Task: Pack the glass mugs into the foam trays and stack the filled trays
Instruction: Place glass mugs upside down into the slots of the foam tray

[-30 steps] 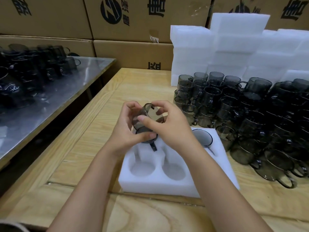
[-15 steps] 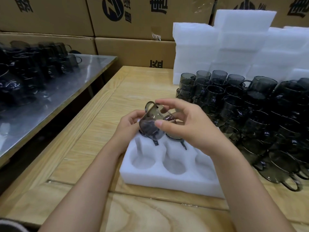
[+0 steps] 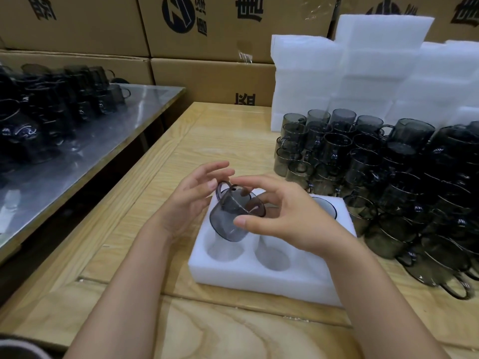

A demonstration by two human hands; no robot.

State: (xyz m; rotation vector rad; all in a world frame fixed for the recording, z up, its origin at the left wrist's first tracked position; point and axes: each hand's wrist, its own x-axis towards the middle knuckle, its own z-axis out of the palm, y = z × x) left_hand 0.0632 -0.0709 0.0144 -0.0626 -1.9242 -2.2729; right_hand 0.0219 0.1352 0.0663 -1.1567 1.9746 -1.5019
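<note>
A white foam tray [image 3: 259, 279] with round pockets lies on the wooden table in front of me. My right hand [image 3: 282, 218] grips a smoky glass mug [image 3: 228, 220], tilted, handle up and to the left, just above the tray's near-left pocket. My left hand [image 3: 191, 200] hovers beside the mug's handle with its fingers spread and holds nothing. Another mug [image 3: 325, 207] sits in a far-right pocket, partly hidden by my right hand. The two near pockets are bare foam.
Several loose smoky mugs [image 3: 375, 164] crowd the table right of the tray. Stacked white foam trays [image 3: 363, 73] stand behind them. A metal table [image 3: 90, 156] at the left carries more dark mugs [image 3: 39, 115]. Cardboard boxes [image 3: 212, 76] line the back.
The mug has turned and come nearer, over the near-left pocket, now in my right hand alone. My left hand has let go and spread its fingers.
</note>
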